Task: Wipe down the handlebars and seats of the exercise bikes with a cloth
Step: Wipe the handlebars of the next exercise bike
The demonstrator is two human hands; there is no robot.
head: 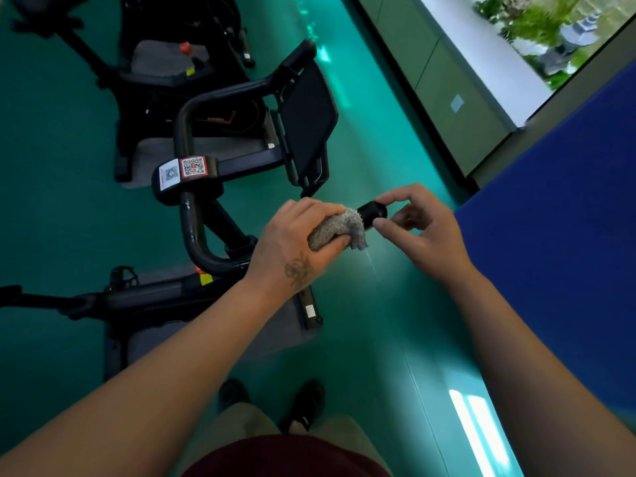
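A black exercise bike stands before me, its looped handlebar (pixel 184 132) running from the QR-code stickers (pixel 193 166) out to two grip ends. My left hand (pixel 296 235) grips a grey cloth (pixel 339 227) wrapped round the near handlebar grip. The bare black tip of that grip (pixel 373 213) pokes out of the cloth. My right hand (pixel 420 225) pinches this tip between thumb and fingers. The bike's dark console screen (pixel 308 122) sits between the two grips. No seat is in view.
A second bike (pixel 165 63) stands behind the first on the teal floor (pixel 51 166). A blue mat or panel (pixel 568 218) rises on the right, with a low green wall and a window (pixel 537 39) behind it. My shoes (pixel 306 404) are below.
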